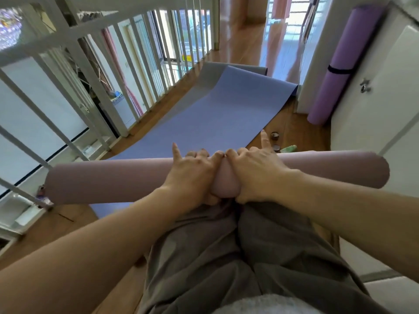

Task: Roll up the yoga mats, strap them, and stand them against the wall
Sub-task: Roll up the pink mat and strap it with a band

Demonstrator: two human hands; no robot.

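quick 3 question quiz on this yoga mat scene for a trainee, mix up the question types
1. True or false: the standing purple mat already wears a black strap.
2. Which hands grip the rolled pink mat? A) left only B) right only C) both
3. Fill in: the blue mat lies ____ (rolled/flat).
Key: 1 true; 2 C, the left hand and right hand both grip its middle; 3 flat.

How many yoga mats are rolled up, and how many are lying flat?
Rolled up: 2 (pink mat, purple mat standing by the wall)
Lying flat on the floor: 2 (blue mat, grey mat)
Total: 4 mats
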